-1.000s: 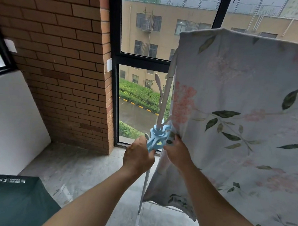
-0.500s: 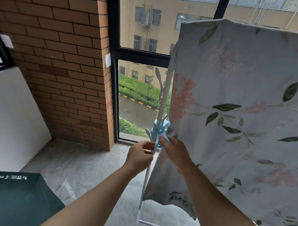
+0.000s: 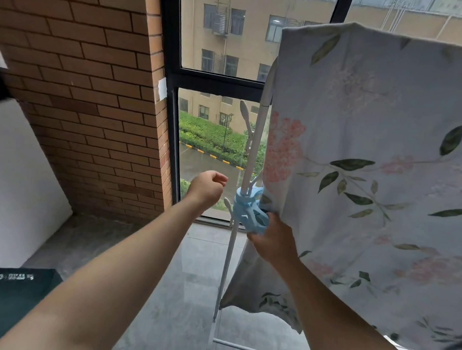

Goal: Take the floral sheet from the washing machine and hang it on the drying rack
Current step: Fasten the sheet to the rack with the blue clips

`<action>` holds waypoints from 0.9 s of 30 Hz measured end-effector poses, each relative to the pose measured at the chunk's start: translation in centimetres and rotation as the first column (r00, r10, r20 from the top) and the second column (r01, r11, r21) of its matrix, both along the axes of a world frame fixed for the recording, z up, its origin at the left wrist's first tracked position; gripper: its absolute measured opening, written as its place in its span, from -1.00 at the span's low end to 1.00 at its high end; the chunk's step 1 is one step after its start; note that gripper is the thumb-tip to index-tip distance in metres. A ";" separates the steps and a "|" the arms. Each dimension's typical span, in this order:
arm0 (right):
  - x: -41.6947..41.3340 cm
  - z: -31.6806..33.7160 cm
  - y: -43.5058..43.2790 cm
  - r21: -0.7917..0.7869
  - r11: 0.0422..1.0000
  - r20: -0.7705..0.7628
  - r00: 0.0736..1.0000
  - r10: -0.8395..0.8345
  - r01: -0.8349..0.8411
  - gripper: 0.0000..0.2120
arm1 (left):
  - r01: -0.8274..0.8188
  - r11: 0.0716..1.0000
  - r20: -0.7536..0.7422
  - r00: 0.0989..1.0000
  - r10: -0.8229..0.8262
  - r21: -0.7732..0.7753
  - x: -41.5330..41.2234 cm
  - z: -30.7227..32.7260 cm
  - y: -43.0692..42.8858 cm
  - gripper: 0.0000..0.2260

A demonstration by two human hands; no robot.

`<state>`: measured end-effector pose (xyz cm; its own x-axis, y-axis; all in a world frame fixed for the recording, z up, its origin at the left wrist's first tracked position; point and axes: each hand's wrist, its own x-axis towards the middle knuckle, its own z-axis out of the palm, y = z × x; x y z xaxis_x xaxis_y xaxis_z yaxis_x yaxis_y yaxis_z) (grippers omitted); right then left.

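Floral sheet (image 3: 371,154) hung over drying rack (image 3: 253,149), clipping apparently unfinished: right hand (image 3: 272,242) grips blue clip (image 3: 247,210) at rack, left hand (image 3: 206,188) curled empty.

Floral sheet (image 3: 371,154) drapes drying rack (image 3: 226,262); rack's foot seemingly on floor (image 3: 166,291).

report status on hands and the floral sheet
Left hand curled, empty, apart from blue clip. Right hand grips that clip on drying rack pole. Floral sheet draped over rack. Nothing in the way.
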<state>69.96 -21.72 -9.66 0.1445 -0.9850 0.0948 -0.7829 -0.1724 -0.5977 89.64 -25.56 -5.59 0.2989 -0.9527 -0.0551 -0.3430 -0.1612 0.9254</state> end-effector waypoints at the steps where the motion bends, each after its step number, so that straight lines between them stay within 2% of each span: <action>1: -0.4 0.2 0.0 -0.023 0.999 -0.034 0.999 0.022 -0.022 -0.47 | 0.042 0.999 0.017 0.999 -0.042 -0.005 0.0 0.2 -0.2 -0.68; 6: -1.9 1.1 -0.6 -0.093 0.988 -0.125 0.986 0.109 -0.121 -0.53 | 0.198 0.980 -0.034 0.980 -0.198 -0.010 -1.0 0.2 -0.7 -0.66; 12: -2.5 2.2 -0.5 -0.119 0.985 -0.184 0.978 0.103 -0.126 -0.61 | 0.236 0.972 -0.013 0.972 -0.236 -0.018 -2.1 -0.4 -1.4 -0.64; 14: -2.4 2.3 0.0 -0.110 0.988 -0.199 0.976 0.086 -0.110 -0.61 | 0.245 0.969 0.027 0.969 -0.245 -0.008 -2.2 -0.3 -1.5 -0.65; 19: -2.0 2.2 1.6 -0.121 0.991 -0.202 0.979 0.028 -0.053 -0.66 | 0.184 0.983 0.195 0.963 -0.185 0.023 -2.4 -0.5 -2.1 -0.83; 24: -3.6 2.5 1.7 -0.089 0.995 -0.115 0.992 0.044 -0.054 -0.67 | 0.181 0.983 0.193 0.964 -0.184 0.032 -2.3 -0.2 -1.7 -0.82; 27: -4.4 2.8 1.7 -0.104 0.991 0.112 0.990 0.090 -0.078 -0.65 | 0.197 0.979 0.193 0.960 -0.202 0.043 -2.3 0.1 -1.7 -0.89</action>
